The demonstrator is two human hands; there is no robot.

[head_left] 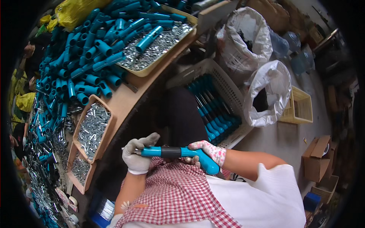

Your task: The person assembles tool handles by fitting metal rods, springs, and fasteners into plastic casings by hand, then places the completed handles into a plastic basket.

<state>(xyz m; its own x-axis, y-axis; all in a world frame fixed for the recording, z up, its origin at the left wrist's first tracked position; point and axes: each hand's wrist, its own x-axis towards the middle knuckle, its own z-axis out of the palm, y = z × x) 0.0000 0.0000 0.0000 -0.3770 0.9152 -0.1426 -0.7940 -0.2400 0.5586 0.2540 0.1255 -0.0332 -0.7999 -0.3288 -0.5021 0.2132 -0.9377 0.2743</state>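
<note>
A teal hand tool [171, 152] with a black sleeve and a bent, pistol-like grip lies level across my front, above the checked apron. Wearing a whitish glove, my left hand [137, 156] closes round its thin metal tip at the left end. My right hand [213, 151], in a flowered glove, grasps the teal grip from above, with fingertips showing underneath. Several similar teal-and-black tools [215, 108] lie side by side in a grey plastic crate [224, 74] beyond my knee.
Teal tubes [91, 49] are heaped on the workbench [127, 95] at left. A tray [150, 70] and a smaller bin [110, 119] hold metal parts. White sacks [273, 91], a yellow crate [304, 106] and a cardboard box [313, 161] stand at right. Other people are partly visible at far left.
</note>
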